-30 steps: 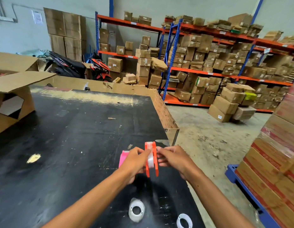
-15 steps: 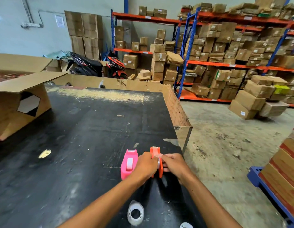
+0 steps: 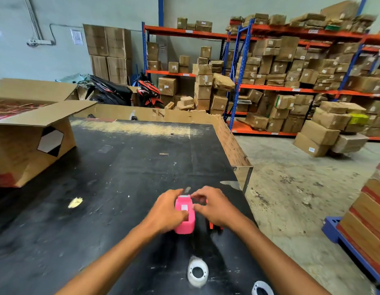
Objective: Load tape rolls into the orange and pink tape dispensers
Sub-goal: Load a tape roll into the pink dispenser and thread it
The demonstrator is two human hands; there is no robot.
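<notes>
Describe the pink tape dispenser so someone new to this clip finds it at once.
Start at the black table and go to its near right part, where the left hand and right hand meet. The pink tape dispenser stands between them, the only bright pink thing; the orange dispenser is mostly hidden under the right hand.

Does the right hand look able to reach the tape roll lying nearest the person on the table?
Probably yes. The right hand is at the pink dispenser, and only bare black table lies between it and the tape roll; nothing blocks the way.
</notes>
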